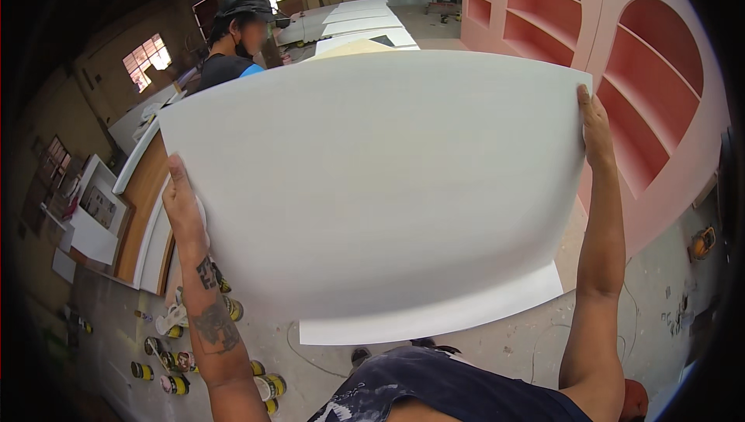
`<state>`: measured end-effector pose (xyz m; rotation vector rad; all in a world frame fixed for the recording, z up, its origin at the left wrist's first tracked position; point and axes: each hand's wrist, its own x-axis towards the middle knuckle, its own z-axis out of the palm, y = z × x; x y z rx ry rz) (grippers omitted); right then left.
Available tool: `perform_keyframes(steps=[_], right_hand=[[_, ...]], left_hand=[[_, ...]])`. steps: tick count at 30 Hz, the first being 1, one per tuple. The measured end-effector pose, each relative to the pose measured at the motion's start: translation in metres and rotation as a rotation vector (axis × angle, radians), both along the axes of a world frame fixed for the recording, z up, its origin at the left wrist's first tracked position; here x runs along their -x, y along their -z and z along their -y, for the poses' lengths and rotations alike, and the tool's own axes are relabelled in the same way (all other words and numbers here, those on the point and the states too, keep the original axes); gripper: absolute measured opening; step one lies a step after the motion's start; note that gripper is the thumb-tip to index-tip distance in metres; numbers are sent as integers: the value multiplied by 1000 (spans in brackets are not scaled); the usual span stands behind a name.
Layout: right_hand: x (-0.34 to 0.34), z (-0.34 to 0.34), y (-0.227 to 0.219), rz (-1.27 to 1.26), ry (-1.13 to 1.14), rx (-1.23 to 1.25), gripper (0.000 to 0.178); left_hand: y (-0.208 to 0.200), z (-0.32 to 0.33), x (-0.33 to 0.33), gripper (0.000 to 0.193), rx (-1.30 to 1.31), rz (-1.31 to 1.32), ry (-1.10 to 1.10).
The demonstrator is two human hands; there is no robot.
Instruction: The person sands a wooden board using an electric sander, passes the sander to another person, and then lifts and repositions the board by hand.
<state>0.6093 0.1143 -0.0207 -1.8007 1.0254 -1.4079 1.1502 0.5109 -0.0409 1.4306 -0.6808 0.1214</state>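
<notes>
A large, smooth white panel is held up in front of me, spanning most of the view. My left hand grips its left edge, thumb lying along the near face and fingers mostly hidden. On the opposite edge, nearer the far corner, my right hand holds it the same way. Below the panel's near edge, part of another white sheet shows; the rest of it is covered.
A person in a dark cap stands beyond the panel. Pink arched shelving rises on the right. Several paint cans stand on the floor at lower left. White boards lie at the back. A wood-and-white piece stands left.
</notes>
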Motion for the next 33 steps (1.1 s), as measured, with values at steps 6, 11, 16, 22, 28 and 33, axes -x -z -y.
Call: perform_keyframes(steps=[6, 11, 16, 22, 28, 33], right_hand=[[-28, 25, 34, -320, 56, -257, 79], [-51, 51, 114, -327, -11, -248, 71], [-26, 40, 136, -248, -28, -424, 70], [-5, 2, 91, -145, 4, -369, 77], [22, -19, 55, -51, 30, -268, 80], [49, -16, 53, 23, -27, -233, 78]], left_hand=[[40, -18, -20, 95, -425, -88, -52], [108, -24, -52, 96, -631, -167, -165], [93, -23, -8, 91, -556, -223, -48], [49, -40, 15, 86, -477, -162, -54], [32, -44, 22, 84, -318, -52, -23], [25, -46, 24, 82, -251, -6, 8]])
